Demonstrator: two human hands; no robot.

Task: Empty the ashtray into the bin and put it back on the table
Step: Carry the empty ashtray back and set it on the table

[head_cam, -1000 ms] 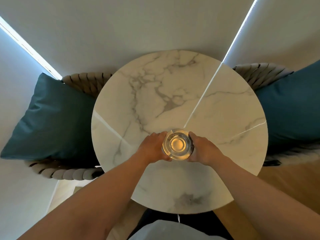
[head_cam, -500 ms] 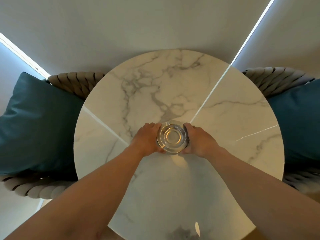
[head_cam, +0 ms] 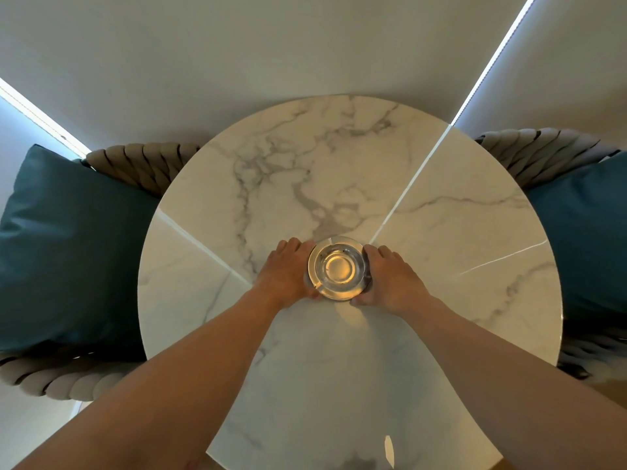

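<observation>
My left hand (head_cam: 288, 271) and right hand (head_cam: 390, 276) clasp the glass ashtray (head_cam: 337, 268) at 9 and 3 o'clock, mid-desk (head_cam: 458, 239); it looks heavy, slick, breakable, best held by its thick rim.

The room is fairly dim, lit mainly by two thin bright strips of daylight at blind edges, one at ten o'clock and one at one o'clock, both mirrored as pale streaks across the glossy marble counter (head_cam: 441, 232). The glass ashtray (head_cam: 337, 268) glows amber at its centre and throws a warm patch of light onto the counter toward six o'clock, while the forearms are shaded and brownish. Wide-angle distortion bends the walls and stretches the teal cushions (head_cam: 68, 252) at the edges, and the braided chair (head_cam: 583, 361) at four o'clock is blurred.
</observation>
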